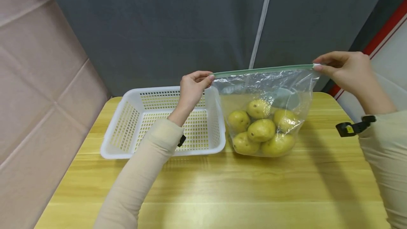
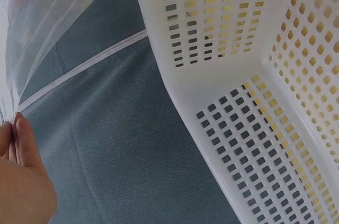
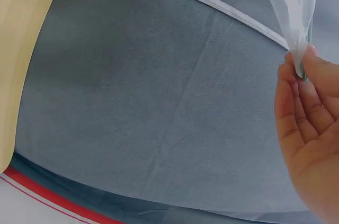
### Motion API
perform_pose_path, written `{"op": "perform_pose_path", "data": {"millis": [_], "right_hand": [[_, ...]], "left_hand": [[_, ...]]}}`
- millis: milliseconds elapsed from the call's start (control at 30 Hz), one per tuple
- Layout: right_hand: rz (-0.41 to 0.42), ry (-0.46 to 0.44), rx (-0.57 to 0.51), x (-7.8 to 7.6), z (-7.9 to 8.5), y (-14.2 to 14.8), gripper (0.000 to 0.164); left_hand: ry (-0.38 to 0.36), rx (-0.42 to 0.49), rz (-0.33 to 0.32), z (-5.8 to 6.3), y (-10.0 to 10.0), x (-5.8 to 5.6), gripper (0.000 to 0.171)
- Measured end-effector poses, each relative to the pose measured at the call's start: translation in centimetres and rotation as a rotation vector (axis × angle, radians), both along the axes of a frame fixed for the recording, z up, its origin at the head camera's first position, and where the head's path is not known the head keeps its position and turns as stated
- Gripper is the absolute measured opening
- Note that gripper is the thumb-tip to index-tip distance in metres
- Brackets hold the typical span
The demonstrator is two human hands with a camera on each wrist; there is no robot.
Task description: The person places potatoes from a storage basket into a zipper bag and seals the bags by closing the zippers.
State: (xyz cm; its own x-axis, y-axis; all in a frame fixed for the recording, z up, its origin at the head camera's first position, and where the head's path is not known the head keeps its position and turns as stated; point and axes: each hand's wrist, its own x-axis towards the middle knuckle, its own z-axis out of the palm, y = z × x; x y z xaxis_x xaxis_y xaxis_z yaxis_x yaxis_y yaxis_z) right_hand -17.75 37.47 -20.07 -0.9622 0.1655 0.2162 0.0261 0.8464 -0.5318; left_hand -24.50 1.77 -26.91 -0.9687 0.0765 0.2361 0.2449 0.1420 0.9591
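A clear zip bag [image 1: 300, 105] with a green top strip stands upright on the table, several yellow potatoes [image 1: 261, 130] heaped in its bottom. My left hand [image 1: 194, 89] pinches the strip's left end between thumb and fingers. At the opposite end, my right hand [image 1: 353, 71] pinches the corner by a small white slider [image 1: 316, 65], the strip stretched nearly straight between both hands. In the left wrist view, the left hand [image 2: 24, 173] holds gathered plastic at its fingertips. The right wrist view has the right hand [image 3: 312, 118] gripping the bag's corner [image 3: 299, 49].
A white perforated basket [image 1: 111, 147] with no contents stands left of the bag, under the left forearm. Through the plastic shows a pale round object [image 1: 284, 98] behind the potatoes. A grey curtain [image 1: 165, 31] hangs behind the wooden table [image 1: 203, 193], a padded wall at left.
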Motion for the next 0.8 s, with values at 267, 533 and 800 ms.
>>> {"op": "perform_pose_path", "data": {"millis": [267,533,800], "right_hand": [[0.035,-0.031,0.009,-0.1,-1.2,0.5,0.050],[0.074,0.137,-0.249,1.0,-2.0,-0.2,0.011],[0.085,0.402,-0.351,2.9,-0.3,-0.8,0.024]], "left_hand": [[-0.023,0.009,-0.012,-0.2,0.0,0.1,0.022],[0.011,-0.018,-0.066,-0.3,0.1,0.5,0.023],[0.210,0.052,-0.144,1.3,0.0,1.8,0.018]]}}
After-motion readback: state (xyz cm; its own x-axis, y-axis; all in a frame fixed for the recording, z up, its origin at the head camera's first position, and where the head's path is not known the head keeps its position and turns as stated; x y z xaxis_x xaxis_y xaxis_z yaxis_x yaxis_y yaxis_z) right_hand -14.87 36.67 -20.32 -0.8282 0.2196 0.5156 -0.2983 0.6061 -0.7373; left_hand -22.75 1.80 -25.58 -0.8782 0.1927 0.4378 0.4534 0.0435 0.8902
